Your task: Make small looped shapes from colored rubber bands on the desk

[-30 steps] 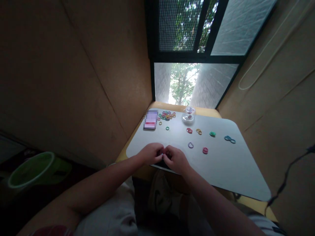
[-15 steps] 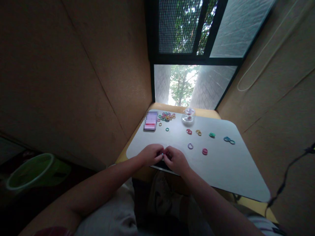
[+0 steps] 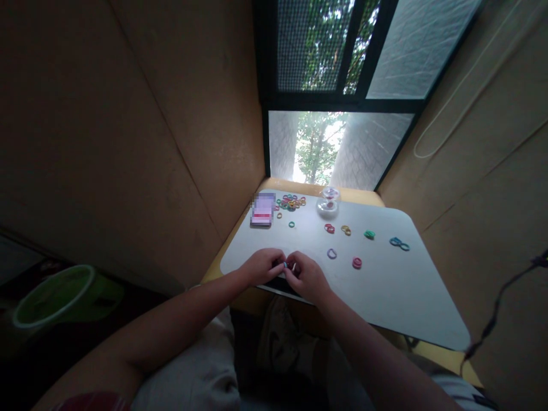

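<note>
Pale-blue small piece, shape unclear | pinched at meeting fingertips of left hand and right hand | white rounded-corner tabletop, near edge, left of pink ring-shaped bands | risk: loosened pinch could drop it over the edge

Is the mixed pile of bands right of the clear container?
No, the mixed pile of bands lies left of the clear container.
</note>
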A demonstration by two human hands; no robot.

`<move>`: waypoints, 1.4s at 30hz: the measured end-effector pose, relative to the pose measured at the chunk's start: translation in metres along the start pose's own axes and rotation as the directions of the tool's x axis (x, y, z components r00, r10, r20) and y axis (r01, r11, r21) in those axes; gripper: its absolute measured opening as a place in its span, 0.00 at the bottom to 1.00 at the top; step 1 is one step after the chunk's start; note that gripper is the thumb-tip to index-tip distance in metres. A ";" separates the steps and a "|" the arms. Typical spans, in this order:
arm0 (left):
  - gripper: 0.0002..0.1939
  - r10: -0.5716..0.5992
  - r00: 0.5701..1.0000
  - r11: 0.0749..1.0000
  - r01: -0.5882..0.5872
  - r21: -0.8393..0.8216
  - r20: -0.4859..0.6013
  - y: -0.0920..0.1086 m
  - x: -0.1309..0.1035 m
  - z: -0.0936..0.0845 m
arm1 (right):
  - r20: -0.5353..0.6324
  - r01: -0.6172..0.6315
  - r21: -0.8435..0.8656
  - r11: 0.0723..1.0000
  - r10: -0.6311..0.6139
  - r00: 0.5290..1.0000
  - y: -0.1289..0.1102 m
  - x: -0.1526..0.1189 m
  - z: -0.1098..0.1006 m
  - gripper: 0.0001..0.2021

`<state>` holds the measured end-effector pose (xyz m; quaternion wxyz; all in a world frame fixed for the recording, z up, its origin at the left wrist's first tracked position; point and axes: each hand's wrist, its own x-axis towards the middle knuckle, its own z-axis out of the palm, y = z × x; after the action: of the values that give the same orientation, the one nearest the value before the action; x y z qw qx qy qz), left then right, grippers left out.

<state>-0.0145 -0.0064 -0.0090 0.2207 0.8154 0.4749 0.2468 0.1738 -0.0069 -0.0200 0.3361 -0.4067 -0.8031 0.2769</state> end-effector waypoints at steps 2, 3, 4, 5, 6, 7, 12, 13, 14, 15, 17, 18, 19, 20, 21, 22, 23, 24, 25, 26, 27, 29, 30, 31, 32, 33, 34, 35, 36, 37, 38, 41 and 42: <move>0.06 -0.035 0.999 0.999 0.035 -0.040 -0.008 -0.001 0.001 0.000 | 0.003 -0.001 0.000 1.000 0.001 1.000 0.000 0.000 0.000 0.03; 0.06 -0.058 0.998 0.997 0.057 -0.056 -0.014 -0.002 0.001 0.001 | 0.002 0.001 0.003 1.000 -0.001 1.000 -0.001 0.000 0.000 0.03; 0.06 -0.079 0.997 0.995 0.078 -0.067 -0.021 -0.002 0.001 0.001 | -0.003 0.003 0.009 1.000 -0.003 1.000 -0.001 0.001 0.000 0.03; 0.06 -0.099 0.995 0.993 0.096 -0.073 -0.031 -0.002 0.001 0.001 | -0.009 0.008 0.018 1.000 -0.008 1.000 -0.001 0.001 0.000 0.03; 0.06 -0.114 0.992 0.990 0.110 -0.083 -0.044 -0.002 0.001 0.000 | -0.013 0.012 0.030 0.999 -0.012 1.000 -0.002 0.001 0.000 0.03; 0.07 -0.126 0.991 0.988 0.120 -0.099 -0.052 -0.001 0.001 0.000 | -0.020 0.012 0.047 0.999 -0.011 1.000 -0.002 0.001 0.001 0.03; 0.08 -0.097 0.994 0.985 0.090 -0.144 -0.047 0.002 0.000 -0.003 | -0.009 -0.005 0.054 0.999 0.005 1.000 0.001 0.003 0.003 0.05; 0.08 -0.091 0.995 0.987 0.084 -0.135 -0.049 0.002 -0.001 -0.004 | -0.010 -0.004 0.048 0.999 0.005 1.000 0.002 0.003 0.004 0.05; 0.07 -0.087 0.995 0.989 0.080 -0.127 -0.050 0.003 -0.001 -0.004 | -0.011 -0.004 0.041 0.999 0.005 1.000 0.002 0.003 0.004 0.05; 0.07 -0.085 0.995 0.989 0.078 -0.122 -0.051 0.003 -0.002 -0.004 | -0.011 -0.005 0.034 0.999 0.005 1.000 0.002 0.003 0.004 0.05; 0.07 -0.083 0.995 0.989 0.077 -0.128 -0.047 0.004 -0.003 -0.004 | -0.011 -0.010 0.026 1.000 0.010 1.000 0.002 0.003 0.003 0.05; 0.07 -0.082 0.996 0.988 0.076 -0.136 -0.043 0.004 -0.003 -0.004 | -0.011 -0.013 0.024 1.000 0.013 1.000 0.002 0.003 0.003 0.05; 0.07 -0.079 0.996 0.987 0.073 -0.144 -0.039 0.004 -0.003 -0.004 | -0.012 -0.016 0.024 1.000 0.016 1.000 0.001 0.003 0.003 0.04; 0.07 -0.075 0.997 0.986 0.069 -0.149 -0.035 0.003 -0.003 -0.004 | -0.014 -0.017 0.024 1.000 0.018 1.000 0.001 0.003 0.002 0.04; 0.07 -0.071 0.997 0.986 0.065 -0.154 -0.033 0.003 -0.003 -0.004 | -0.016 -0.018 0.026 0.999 0.019 1.000 0.000 0.003 0.002 0.04; 0.07 -0.066 0.997 0.986 0.060 -0.156 -0.034 0.003 -0.003 -0.003 | -0.019 -0.019 0.028 0.999 0.019 1.000 0.000 0.003 0.002 0.04; 0.07 -0.064 0.997 0.986 0.057 -0.155 -0.037 0.003 -0.003 -0.003 | -0.022 -0.020 0.032 0.999 0.020 1.000 -0.001 0.003 0.002 0.04; 0.07 -0.063 0.997 0.987 0.056 -0.153 -0.040 0.002 -0.003 -0.004 | -0.024 -0.021 0.035 0.999 0.022 0.999 -0.001 0.003 0.002 0.05; 0.07 -0.065 0.997 0.986 0.058 -0.155 -0.040 0.003 -0.003 -0.004 | -0.026 -0.025 0.036 0.999 0.026 0.999 -0.001 0.003 0.003 0.05; 0.07 -0.072 0.997 0.985 0.065 -0.160 -0.038 0.003 -0.004 -0.004 | -0.032 -0.031 0.035 0.999 0.032 0.999 -0.001 0.003 0.003 0.05; 0.07 -0.081 0.996 0.983 0.074 -0.168 -0.035 0.004 -0.004 -0.004 | -0.040 -0.036 0.031 0.999 0.038 0.998 -0.001 0.003 0.003 0.05; 0.08 -0.099 0.995 0.978 0.092 -0.186 -0.032 0.005 -0.004 -0.005 | -0.062 -0.048 0.015 0.999 0.049 0.997 0.000 0.003 0.004 0.05; 0.08 -0.106 0.994 0.977 0.098 -0.190 -0.031 0.006 -0.004 -0.005 | -0.074 -0.053 0.007 0.999 0.054 0.996 0.001 0.003 0.004 0.05; 0.08 -0.110 0.993 0.977 0.102 -0.186 -0.035 0.006 -0.004 -0.005 | -0.085 -0.057 0.000 0.998 0.057 0.995 0.002 0.003 0.005 0.06; 0.08 -0.111 0.993 0.979 0.102 -0.177 -0.040 0.006 -0.003 -0.005 | -0.092 -0.059 -0.005 0.998 0.058 0.994 0.003 0.003 0.005 0.06; 0.08 -0.110 0.993 0.980 0.101 -0.169 -0.045 0.006 -0.003 -0.005 | -0.097 -0.058 -0.006 0.998 0.058 0.994 0.004 0.003 0.006 0.06; 0.07 -0.108 0.993 0.982 0.099 -0.162 -0.049 0.006 -0.003 -0.004 | -0.100 -0.056 -0.003 0.998 0.055 0.993 0.005 0.003 0.006 0.06; 0.07 -0.103 0.993 0.983 0.094 -0.159 -0.052 0.005 -0.003 -0.004 | -0.101 -0.052 0.001 0.999 0.051 0.994 0.005 0.003 0.007 0.05; 0.07 -0.098 0.994 0.983 0.088 -0.159 -0.055 0.004 -0.003 -0.003 | -0.101 -0.048 0.006 0.999 0.048 0.994 0.006 0.003 0.007 0.05; 0.07 -0.092 0.994 0.983 0.082 -0.162 -0.056 0.004 -0.003 -0.003 | -0.098 -0.046 0.010 0.999 0.047 0.994 0.006 0.003 0.007 0.05; 0.07 -0.089 0.994 0.983 0.078 -0.166 -0.059 0.003 -0.003 -0.002 | -0.093 -0.046 0.014 0.999 0.047 0.995 0.007 0.003 0.007 0.05; 0.08 -0.096 0.993 0.979 0.082 -0.185 -0.063 0.002 -0.004 -0.002 | -0.061 -0.058 0.024 0.998 0.059 0.996 0.007 0.003 0.007 0.06; 0.08 -0.102 0.993 0.977 0.088 -0.196 -0.063 0.003 -0.004 -0.002 | -0.052 -0.064 0.026 0.998 0.065 0.997 0.006 0.003 0.007 0.07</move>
<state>-0.0157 -0.0106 -0.0065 0.2929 0.7570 0.4949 0.3103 0.1703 -0.0022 -0.0279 0.3528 -0.4354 -0.7772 0.2863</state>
